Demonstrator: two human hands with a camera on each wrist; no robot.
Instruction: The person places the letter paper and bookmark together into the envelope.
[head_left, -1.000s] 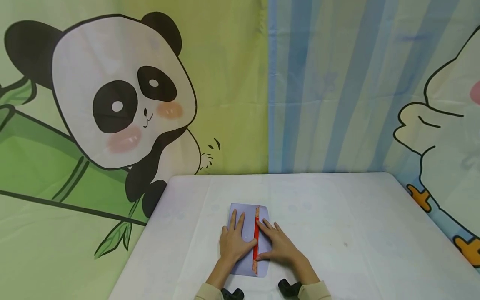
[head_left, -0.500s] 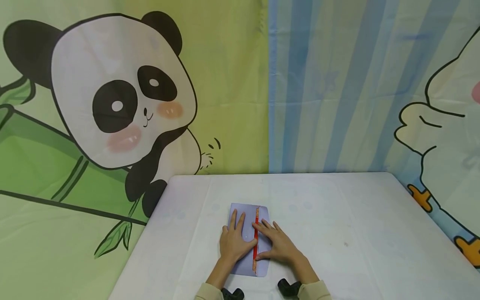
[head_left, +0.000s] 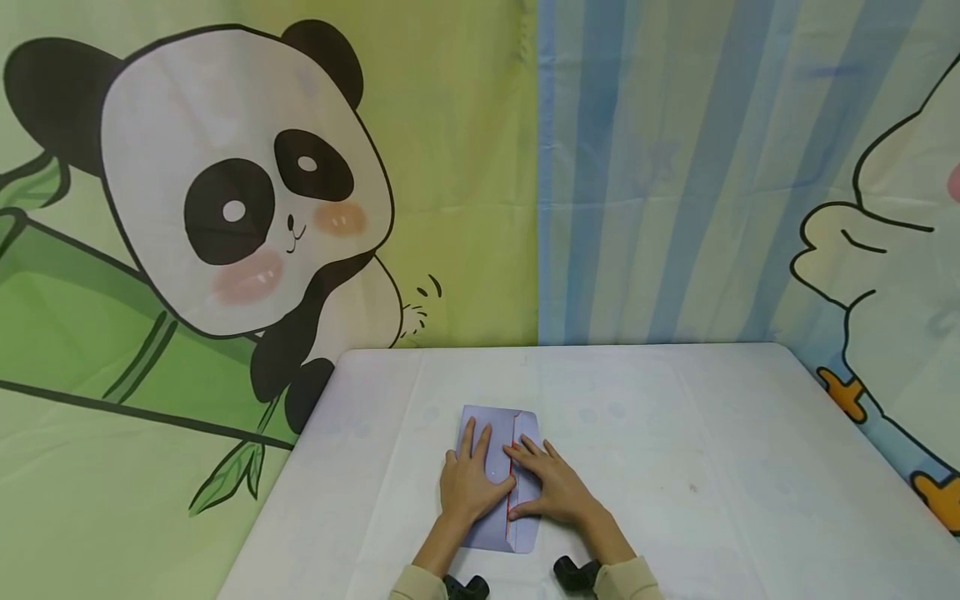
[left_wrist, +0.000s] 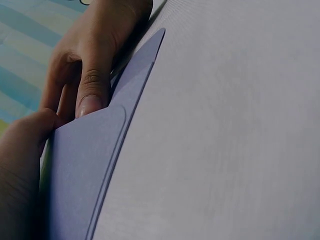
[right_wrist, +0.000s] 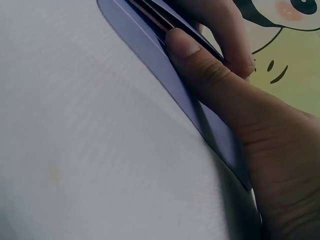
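A flat purple envelope-like paper piece (head_left: 486, 421) lies lengthwise on the white table. A long slit runs down it near its right side, with only a thin red line showing inside. My left hand (head_left: 468, 487) rests on its left part, fingers spread, thumb reaching to the slit. My right hand (head_left: 562, 493) touches the right-hand panel, with index fingertip and thumb tip at the slit, well apart. In the right wrist view the right thumb (right_wrist: 200, 60) presses at the slit beside dark and reddish layers. The left wrist view shows the purple panel (left_wrist: 90, 160) slightly raised.
The white table (head_left: 675, 433) extends around the paper on all sides. Behind it hang a green panda-print curtain (head_left: 465, 167) and a blue striped one (head_left: 637, 167). Black wrist-camera mounts (head_left: 576, 575) sit beside both cuffs.
The red strip with brownish ends in the slit has narrowed to a thin line as the purple panel covers it. My right fingertips have shifted slightly left; my left hand has stayed.
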